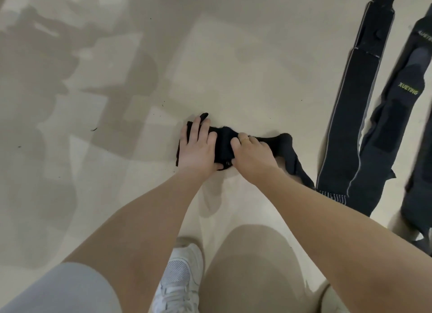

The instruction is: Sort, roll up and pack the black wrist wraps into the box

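1. Your left hand (198, 146) sits just left of frame centre, palm down, fingers straight and spread, thumb tucked toward the right.
2. Your right hand (251, 152) lies just beside it at centre, knuckles up, fingers curled under; a thin ring shows on one finger.
3. Both bare forearms reach up from the lower frame, converging toward the centre.

Black wrist wrap (224, 146), beige floor (233, 67)

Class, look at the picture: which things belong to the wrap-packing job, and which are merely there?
Job: black wrist wrap being rolled, pressed by left hand and gripped by right hand; flat wraps waiting at right.
Merely there: white shoe; floor.
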`<action>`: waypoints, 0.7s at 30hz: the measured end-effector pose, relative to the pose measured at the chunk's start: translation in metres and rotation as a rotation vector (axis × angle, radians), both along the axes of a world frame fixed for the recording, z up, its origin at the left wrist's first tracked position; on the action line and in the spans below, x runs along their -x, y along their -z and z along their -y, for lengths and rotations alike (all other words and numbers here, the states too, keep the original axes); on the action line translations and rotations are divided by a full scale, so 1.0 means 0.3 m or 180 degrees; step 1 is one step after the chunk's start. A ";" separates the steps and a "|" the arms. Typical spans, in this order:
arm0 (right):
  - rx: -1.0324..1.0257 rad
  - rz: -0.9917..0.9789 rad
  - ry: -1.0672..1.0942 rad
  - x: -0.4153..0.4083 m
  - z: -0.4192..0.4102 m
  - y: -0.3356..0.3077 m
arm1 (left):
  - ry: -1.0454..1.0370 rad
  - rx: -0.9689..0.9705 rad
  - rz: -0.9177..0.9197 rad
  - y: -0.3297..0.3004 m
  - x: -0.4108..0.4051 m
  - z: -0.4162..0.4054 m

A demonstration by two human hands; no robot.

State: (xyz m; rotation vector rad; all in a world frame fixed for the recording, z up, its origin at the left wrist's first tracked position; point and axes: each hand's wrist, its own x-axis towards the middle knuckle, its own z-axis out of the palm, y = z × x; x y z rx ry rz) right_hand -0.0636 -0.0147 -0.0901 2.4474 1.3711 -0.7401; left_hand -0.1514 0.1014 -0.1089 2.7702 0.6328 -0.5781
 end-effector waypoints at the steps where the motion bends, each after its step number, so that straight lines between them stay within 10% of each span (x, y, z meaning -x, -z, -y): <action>1: 0.0052 0.0049 -0.0014 -0.014 -0.002 -0.001 | -0.0024 0.0013 0.0010 -0.002 -0.002 0.003; 10: 0.0386 -0.0337 0.1022 -0.081 -0.009 -0.037 | -0.0122 0.0080 0.0145 0.005 0.005 0.003; 15: -0.0947 0.1118 -0.0679 -0.133 0.041 -0.079 | -0.0108 -0.0027 0.0351 0.018 0.017 0.003; 21: -0.1221 0.1429 -0.1526 -0.113 0.075 -0.103 | -0.0165 -0.0025 0.0218 0.012 0.014 0.006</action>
